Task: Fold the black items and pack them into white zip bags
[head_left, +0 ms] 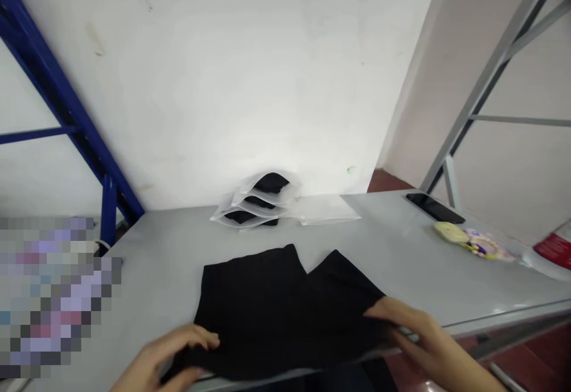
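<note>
A pair of black shorts (285, 314) lies on the grey table, its two legs pointing to the far side with a notch between them. At the near left corner my left hand (173, 353) is closed on the cloth, thumb below and fingers above. My right hand (413, 329) grips the near right edge in the same way. The waist side hangs slightly over the table's front edge and is a little blurred. Beyond the shorts, frosted plastic bags (254, 204) with black cloth inside are stacked. Flat frosted bags (330, 209) lie beside them.
On the right of the grey table (151, 297) are a black phone (435, 208), a pale yellow round item (451, 232), a flowery trinket (486, 244) and a red-labelled bottle (555, 252). A blue frame (75, 103) and a grey frame (482, 94) flank the table. A pixelated area covers the left.
</note>
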